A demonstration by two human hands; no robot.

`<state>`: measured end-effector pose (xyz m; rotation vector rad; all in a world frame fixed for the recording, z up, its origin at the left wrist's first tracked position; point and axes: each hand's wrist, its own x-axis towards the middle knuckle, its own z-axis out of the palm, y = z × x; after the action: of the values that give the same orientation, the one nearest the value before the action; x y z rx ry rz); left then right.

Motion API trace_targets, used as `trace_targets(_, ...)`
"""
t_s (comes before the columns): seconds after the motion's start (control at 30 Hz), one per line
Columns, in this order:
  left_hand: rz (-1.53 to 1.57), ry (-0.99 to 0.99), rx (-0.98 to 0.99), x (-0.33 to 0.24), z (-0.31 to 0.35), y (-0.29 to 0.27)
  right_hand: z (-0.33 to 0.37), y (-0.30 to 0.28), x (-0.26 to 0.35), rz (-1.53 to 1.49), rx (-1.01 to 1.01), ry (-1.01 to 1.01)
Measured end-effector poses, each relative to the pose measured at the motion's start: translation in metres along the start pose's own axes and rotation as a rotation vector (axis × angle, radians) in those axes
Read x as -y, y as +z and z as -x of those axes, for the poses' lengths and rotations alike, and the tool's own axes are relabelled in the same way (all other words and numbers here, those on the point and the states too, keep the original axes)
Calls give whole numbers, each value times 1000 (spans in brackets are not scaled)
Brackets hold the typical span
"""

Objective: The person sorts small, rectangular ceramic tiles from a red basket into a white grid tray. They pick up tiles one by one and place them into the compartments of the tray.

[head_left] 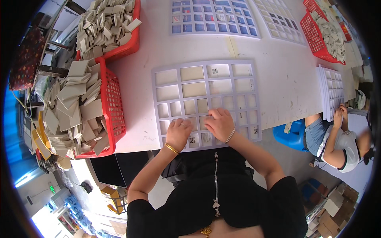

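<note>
A white grid frame [206, 62] with many rectangular openings lies flat on the table in front of me. Beige cardboard pieces [193, 89] fill several openings in its second column; others show white backing, some with small printed labels. My left hand [179, 134] rests over the lower left openings, its fingers curled down. Close beside it, my right hand [220, 124] is bent over the lower middle openings, fingertips at a small beige piece. Whatever lies under the fingertips of either hand is hidden.
Red plastic baskets [115, 107] heaped with cardboard pieces [71, 101] stand at my left; another red basket [315, 33] is at the far right. More grid frames [216, 35] lie at the back. A stack of frames [329, 91] stands near a seated person [341, 146] at right.
</note>
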<state>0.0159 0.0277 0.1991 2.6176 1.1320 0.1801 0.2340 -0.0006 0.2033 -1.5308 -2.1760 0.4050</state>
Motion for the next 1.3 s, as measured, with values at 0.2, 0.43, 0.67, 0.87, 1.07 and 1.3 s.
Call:
trace_targets(0.2,-127,92,131,-6,6,-10,1,-1,11,177,155,29)
trace_targets(0.43,90,-213,-172,27,9,-9,7,-12,-18,-32,-53,126)
trace_targets(0.67,448,-663,-346,53,62,23,77,-47,-122,97,-316,655)
trace_targets(0.87,687,-533,-345,1,1,26,125,-54,-191,-325,-527,882)
trace_targets(1.07,1076,-117,-27,-72,-107,63,185,-202,-320,274,-620,1092)
trace_targets(1.3,796,-84,-436,-44,-198,75,121,-247,-309,934,-725,985)
